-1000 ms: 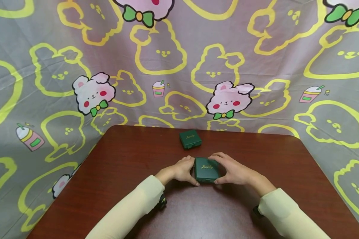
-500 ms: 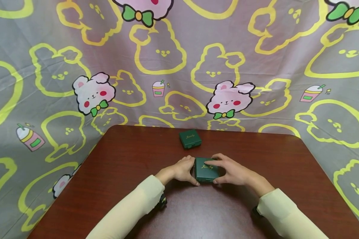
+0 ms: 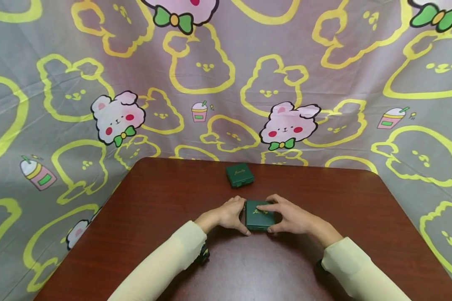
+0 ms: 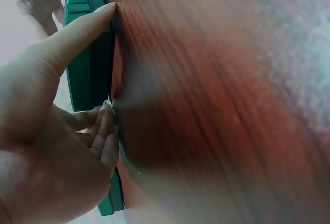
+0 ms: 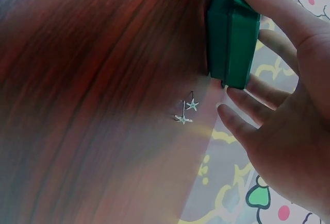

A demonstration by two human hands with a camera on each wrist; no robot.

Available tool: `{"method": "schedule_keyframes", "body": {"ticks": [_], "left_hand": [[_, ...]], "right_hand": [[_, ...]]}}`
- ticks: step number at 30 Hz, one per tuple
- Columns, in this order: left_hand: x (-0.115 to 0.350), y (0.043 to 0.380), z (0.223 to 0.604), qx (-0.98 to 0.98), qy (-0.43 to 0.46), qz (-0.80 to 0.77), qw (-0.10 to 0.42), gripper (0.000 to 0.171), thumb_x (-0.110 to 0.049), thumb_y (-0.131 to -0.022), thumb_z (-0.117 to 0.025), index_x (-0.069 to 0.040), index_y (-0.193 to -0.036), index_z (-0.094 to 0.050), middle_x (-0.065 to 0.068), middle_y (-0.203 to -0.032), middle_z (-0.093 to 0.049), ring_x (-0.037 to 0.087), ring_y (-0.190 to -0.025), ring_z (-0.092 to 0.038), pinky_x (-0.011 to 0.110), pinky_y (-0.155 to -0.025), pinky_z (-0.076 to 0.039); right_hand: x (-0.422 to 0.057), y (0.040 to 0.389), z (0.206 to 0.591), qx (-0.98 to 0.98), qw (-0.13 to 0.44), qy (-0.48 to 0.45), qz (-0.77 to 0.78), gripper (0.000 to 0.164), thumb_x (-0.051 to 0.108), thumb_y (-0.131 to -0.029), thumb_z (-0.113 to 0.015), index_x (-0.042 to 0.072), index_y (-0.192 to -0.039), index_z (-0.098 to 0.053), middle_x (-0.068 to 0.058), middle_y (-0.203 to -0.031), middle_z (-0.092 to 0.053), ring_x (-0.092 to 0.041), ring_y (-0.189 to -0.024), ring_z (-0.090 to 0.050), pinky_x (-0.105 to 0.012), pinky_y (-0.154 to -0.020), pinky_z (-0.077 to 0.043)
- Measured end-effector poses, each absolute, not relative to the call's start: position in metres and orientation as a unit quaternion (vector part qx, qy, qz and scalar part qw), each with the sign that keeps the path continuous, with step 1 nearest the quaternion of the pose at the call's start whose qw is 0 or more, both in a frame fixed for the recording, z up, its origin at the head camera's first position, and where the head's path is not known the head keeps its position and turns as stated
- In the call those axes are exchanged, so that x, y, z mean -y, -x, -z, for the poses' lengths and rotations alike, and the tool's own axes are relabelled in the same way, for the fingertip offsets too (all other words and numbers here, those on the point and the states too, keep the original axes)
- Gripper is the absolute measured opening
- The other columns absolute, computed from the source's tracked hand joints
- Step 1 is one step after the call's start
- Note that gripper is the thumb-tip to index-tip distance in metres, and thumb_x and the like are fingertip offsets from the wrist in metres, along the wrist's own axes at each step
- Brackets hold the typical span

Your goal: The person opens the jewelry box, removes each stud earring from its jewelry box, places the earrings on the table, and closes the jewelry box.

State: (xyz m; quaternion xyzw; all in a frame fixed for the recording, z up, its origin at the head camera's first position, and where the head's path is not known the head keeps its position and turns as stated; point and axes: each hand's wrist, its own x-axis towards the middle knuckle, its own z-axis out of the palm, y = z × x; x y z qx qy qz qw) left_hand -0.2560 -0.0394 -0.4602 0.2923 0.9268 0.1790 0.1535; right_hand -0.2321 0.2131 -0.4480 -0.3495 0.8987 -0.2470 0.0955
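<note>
head view: the green box (image 3: 257, 221) lies between the fingers of your left hand (image 3: 230, 214) and right hand (image 3: 293, 215), neither being nearer; almost square, it shows no clear long axis. both hands hold it, your right index finger (image 3: 270, 207) resting on its top.

Curtained-off work space, cartoon-print cloth (image 3: 233, 100), brown table (image 3: 165, 192)
</note>
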Motion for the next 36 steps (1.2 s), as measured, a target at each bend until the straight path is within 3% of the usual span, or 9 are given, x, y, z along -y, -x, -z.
{"method": "schedule_keyframes", "body": {"ticks": [27, 36], "left_hand": [[0.039, 0.256, 0.459, -0.928, -0.290, -0.176, 0.153, 0.094, -0.050, -0.071, -0.093, -0.001, -0.138, -0.049, 0.007, -0.122, -0.052, 0.022, -0.116, -0.051, 0.034, -0.102, -0.043], [0.039, 0.257, 0.460, -0.927, -0.294, -0.177, 0.153, 0.092, -0.050, -0.071, -0.092, -0.002, -0.138, -0.049, 0.007, -0.124, -0.052, 0.022, -0.118, -0.050, 0.034, -0.104, -0.042]], "right_hand": [[-0.216, 0.233, 0.444, -0.903, 0.114, 0.347, 0.227, 0.071, 0.033, -0.086, -0.083, 0.022, -0.150, -0.055, -0.018, -0.150, -0.041, -0.037, -0.131, -0.043, -0.059, -0.100, -0.044], [-0.215, 0.232, 0.454, -0.909, 0.108, 0.327, 0.236, 0.085, 0.030, -0.081, -0.087, 0.017, -0.154, -0.044, -0.010, -0.151, -0.038, -0.028, -0.125, -0.049, -0.050, -0.097, -0.047]]}}
